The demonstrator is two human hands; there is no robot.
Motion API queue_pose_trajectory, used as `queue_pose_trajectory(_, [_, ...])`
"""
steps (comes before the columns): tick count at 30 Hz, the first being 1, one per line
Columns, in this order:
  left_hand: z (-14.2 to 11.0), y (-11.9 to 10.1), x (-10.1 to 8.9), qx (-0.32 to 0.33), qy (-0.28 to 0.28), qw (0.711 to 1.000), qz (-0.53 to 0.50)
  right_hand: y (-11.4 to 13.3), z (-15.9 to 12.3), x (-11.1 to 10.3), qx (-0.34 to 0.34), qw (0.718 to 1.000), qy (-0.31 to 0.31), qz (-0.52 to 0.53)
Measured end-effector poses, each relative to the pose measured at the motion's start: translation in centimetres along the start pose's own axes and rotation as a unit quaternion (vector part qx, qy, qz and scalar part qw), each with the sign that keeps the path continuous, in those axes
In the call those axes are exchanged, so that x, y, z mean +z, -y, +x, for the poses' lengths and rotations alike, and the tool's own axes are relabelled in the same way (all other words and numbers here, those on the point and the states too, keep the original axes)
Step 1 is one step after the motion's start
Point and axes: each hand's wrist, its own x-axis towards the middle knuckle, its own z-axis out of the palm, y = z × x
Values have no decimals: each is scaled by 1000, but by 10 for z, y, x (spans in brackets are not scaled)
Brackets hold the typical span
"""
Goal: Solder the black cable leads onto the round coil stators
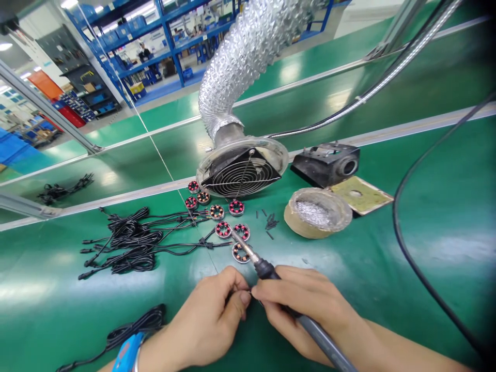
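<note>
My right hand [313, 305] is wrapped round a soldering iron [265, 269], its metal tip slanting up and left over the stator rings. Thumb and forefinger of my left hand [209, 315] are pinched together, close beside my right fingertips. Whatever small piece lies between them is too hidden to name. Just beyond the hands are several round motor stators, among them one with red windings [223, 230] and one with copper windings [216, 212]. Bundled black cables [134, 240] stretch from the left toward these rings.
Behind the rings stands a fume extractor hood [242, 173] on a silver duct [236, 62]. A bowl of silvery bits [315, 214], a black iron stand [329, 164] and a yellowish sponge [360, 194] sit right. Small black tubes [271, 222] lie nearby. A loose cable [403, 248] curves right.
</note>
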Motion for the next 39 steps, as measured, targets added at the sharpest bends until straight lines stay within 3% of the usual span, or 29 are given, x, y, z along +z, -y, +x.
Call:
queue_pose_trajectory(5, [4, 9, 6, -32, 17, 990, -136, 0, -5, 4, 19, 1000, 23, 0])
queue_pose_trajectory(12, [12, 13, 12, -119, 44, 946, -299, 0, 0, 3, -20, 1000, -15, -17])
queue_pose_trajectory(20, [11, 6, 11, -125, 7, 954, -273, 0, -1, 2, 68, 996, 36, 44])
queue_pose_trajectory(31, [13, 13, 18, -120, -32, 961, -246, -5, 0, 3, 81, 996, -10, 30])
queue_pose_trajectory(35, [13, 12, 19, -103, -43, 966, -233, -3, -4, -9, 68, 997, -26, 27])
queue_pose_trajectory(39, [10, 13, 19, -103, -41, 967, -231, 5, -6, -35, 61, 998, 15, 4])
